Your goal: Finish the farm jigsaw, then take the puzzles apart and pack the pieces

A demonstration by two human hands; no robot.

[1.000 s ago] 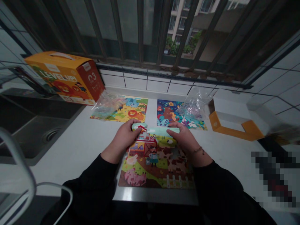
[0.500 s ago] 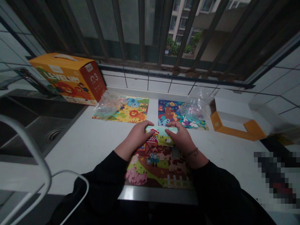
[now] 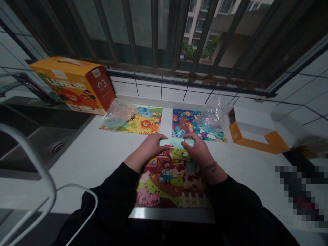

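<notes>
A farm jigsaw puzzle [image 3: 176,189] lies at the front edge of the counter, showing a farmer, a pink pig, cows and a white fence. At its far end is a strip of joined puzzle pieces [image 3: 174,142] with pale sky, a red barn roof and green grass. My left hand [image 3: 152,145] grips the strip's left end, thumb on top. The right end is pinched by my right hand [image 3: 197,147] in the same way. Fingers beneath the strip are mostly hidden. Whether the strip's near edge touches the rest of the puzzle, I cannot tell.
Behind lie a yellow lion puzzle picture [image 3: 146,123] and a dark blue night-forest one [image 3: 186,124], each partly under a clear plastic bag [image 3: 214,116]. An orange box [image 3: 74,85] stands by the sink [image 3: 74,131]; an open box [image 3: 258,145] sits at right. A white cable [image 3: 48,171] loops at left.
The strip has tilted: more of its pale sky part shows, and its near edge looks closer to the farm puzzle. Both hands keep their hold and have barely moved.
</notes>
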